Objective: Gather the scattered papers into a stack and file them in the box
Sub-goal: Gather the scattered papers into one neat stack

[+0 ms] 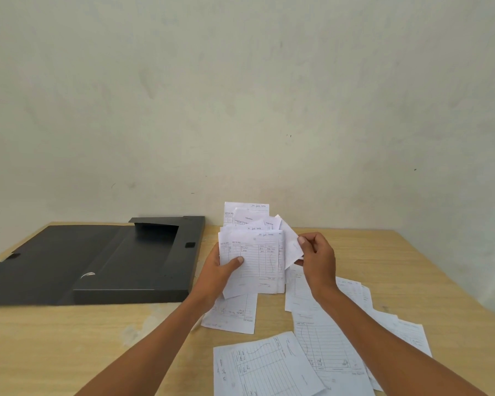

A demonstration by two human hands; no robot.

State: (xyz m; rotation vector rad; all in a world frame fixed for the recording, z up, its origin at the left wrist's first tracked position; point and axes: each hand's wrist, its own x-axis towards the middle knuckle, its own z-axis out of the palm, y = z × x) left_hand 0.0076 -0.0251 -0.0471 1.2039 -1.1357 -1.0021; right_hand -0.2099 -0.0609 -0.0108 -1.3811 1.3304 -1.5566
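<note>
A fanned stack of white ruled receipt papers point(257, 252) is held upright above the wooden table. My left hand point(220, 270) grips its lower left, thumb across the front sheet. My right hand point(316, 258) pinches the right edge of the stack between thumb and fingers. Several loose papers lie flat on the table: one under the stack point(235, 315), one at the near centre point(263, 367), others spread to the right point(326, 347). The black file box point(132, 264) lies open on the left, its lid flap folded out flat.
The wooden table point(69, 352) runs up to a pale wall at the back. Its right edge slants past the papers at the right. The box's open lid point(40, 261) reaches the table's left side.
</note>
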